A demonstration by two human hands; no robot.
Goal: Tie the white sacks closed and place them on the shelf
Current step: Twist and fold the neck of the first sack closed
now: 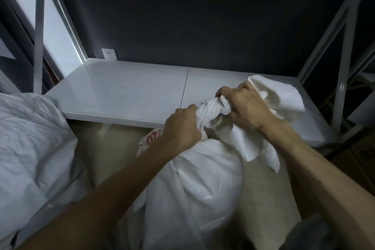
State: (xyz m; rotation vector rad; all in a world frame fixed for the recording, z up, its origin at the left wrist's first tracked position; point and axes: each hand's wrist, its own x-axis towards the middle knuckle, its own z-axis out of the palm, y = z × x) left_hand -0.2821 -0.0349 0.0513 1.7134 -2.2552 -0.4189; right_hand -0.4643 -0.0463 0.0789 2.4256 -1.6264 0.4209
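White sack standing on the floor against the front edge of the shelf. Left hand grips the twisted neck just below the knot; right hand clutches the loose mouth fabric above the shelf board. A second white sack lies at left.

Dim interior with a cool grey cast. Light enters from a bright pale panel at upper left, leaving a soft sheen on the white shelf. The back wall is near black. Frame posts bend at the edges from wide-angle distortion. Slight softness and grain throughout.
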